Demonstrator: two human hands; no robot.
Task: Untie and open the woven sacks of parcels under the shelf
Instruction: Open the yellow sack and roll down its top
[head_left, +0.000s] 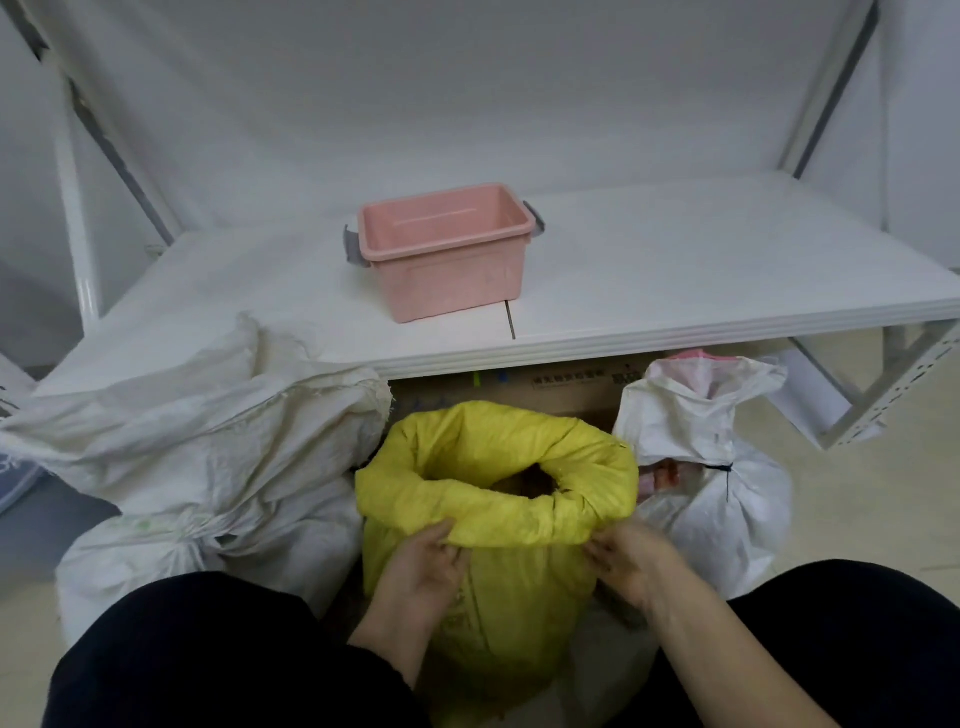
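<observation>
A yellow woven sack stands on the floor between my knees, its mouth open and its rim rolled outward into a thick cuff; brown contents show dimly inside. My left hand grips the near left part of that rolled rim. My right hand grips the near right part of it. A big white woven sack lies to the left, its loose top draped onto the shelf edge. To the right stands a smaller white sack, its neck tied with a dark cord.
A white shelf board runs across just above the sacks, with an empty pink plastic bin on it. A cardboard box sits under the shelf behind the yellow sack. White metal shelf legs stand at the right.
</observation>
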